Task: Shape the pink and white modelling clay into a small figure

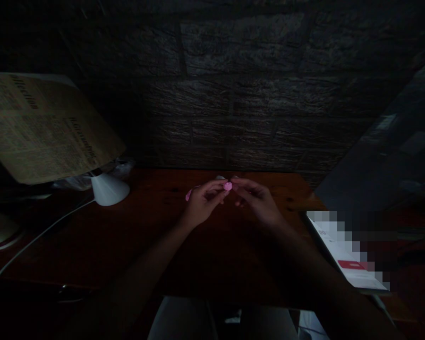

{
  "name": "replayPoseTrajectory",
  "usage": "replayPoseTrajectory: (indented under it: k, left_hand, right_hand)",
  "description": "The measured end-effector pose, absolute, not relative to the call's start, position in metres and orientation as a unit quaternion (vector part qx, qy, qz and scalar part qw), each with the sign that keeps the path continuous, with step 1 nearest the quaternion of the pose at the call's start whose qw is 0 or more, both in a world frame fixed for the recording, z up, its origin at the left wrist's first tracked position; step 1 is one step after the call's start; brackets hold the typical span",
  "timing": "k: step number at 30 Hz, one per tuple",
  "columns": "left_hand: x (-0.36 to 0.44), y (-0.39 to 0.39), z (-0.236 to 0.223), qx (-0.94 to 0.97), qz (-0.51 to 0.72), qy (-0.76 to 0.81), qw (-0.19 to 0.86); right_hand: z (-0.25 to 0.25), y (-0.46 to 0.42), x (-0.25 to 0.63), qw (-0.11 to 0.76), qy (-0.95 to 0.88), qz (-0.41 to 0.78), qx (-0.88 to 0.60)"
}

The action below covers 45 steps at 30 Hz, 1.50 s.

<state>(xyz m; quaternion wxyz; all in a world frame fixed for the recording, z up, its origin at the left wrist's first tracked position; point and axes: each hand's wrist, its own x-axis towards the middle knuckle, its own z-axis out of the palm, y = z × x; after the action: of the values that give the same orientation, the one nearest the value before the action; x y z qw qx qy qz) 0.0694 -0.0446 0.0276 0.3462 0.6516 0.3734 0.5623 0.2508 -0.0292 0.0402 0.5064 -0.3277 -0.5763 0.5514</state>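
The scene is very dark. Both hands meet above the middle of a dark wooden table (127, 245). My left hand (202, 202) is closed around a small pink object (227, 186), and a pink end shows again at the hand's left side. My right hand (257, 200) pinches at the same pink object from the right, with its fingertips touching it. What the pink object is cannot be made out.
A white lamp base (109, 189) with a white cable (38, 238) stands at the left, under a shade covered in newspaper print (46, 127). A laptop or screen (354, 264) sits at the right edge. A brick wall (233, 85) rises behind the table.
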Motion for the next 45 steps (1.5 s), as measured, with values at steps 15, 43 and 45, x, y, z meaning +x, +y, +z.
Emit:
replayPoseTrajectory:
  k: [15, 43, 45]
  left_hand:
    - [0.07, -0.045, 0.023, 0.651, 0.569, 0.373, 0.336]
    - [0.072, -0.047, 0.023, 0.652, 0.563, 0.384, 0.332]
    - [0.073, -0.048, 0.024, 0.652, 0.563, 0.381, 0.337]
  right_hand:
    - [0.037, -0.032, 0.246, 0.503, -0.559, 0.567, -0.335]
    - [0.031, -0.028, 0.247, 0.48, -0.464, 0.667, -0.33]
    - [0.032, -0.027, 0.247, 0.477, -0.465, 0.667, -0.334]
